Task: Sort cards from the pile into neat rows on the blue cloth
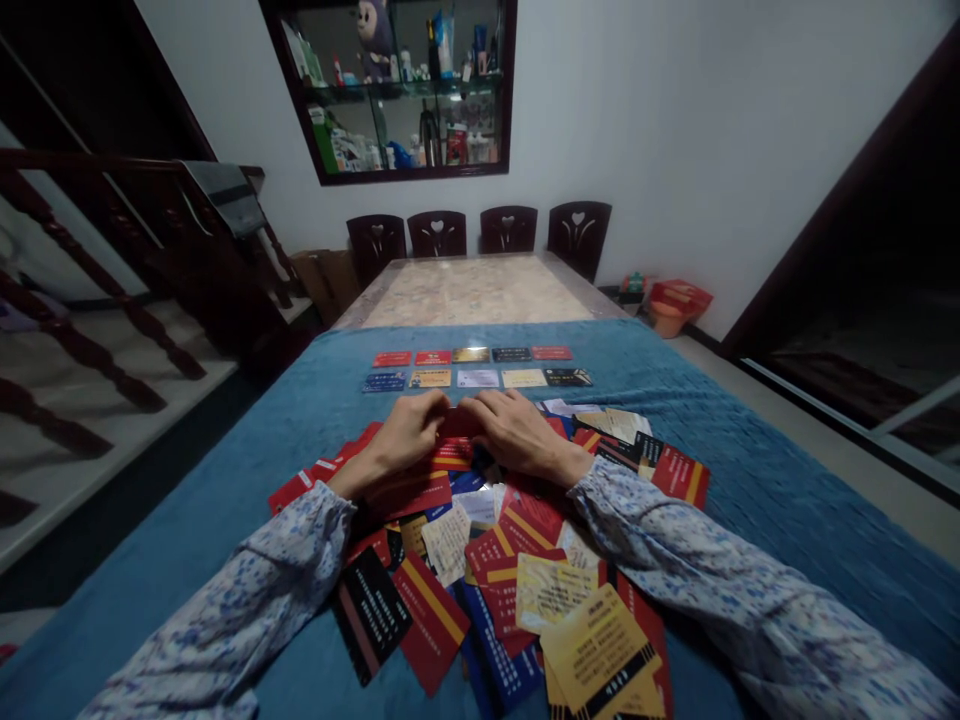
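Observation:
Over the far part of a loose heap of cards (431,620), both hands meet around a red card (459,422). My left hand (411,428) pinches its left side with closed fingers. On its right side rests my right hand (514,430), fingers bent and pressed together. Red, black, gold, blue and white cards overlap in the heap, between and in front of my forearms. Beyond the hands lie two neat rows of cards, the far row with a red card (391,359) at its left end, the near row with a blue card (384,382) there.
A blue cloth (247,480) covers the near part of the long table (480,285). Several dark chairs (581,232) stand at its far end. Left is a wooden railing (135,310); at right on the floor sits an orange bin (667,315).

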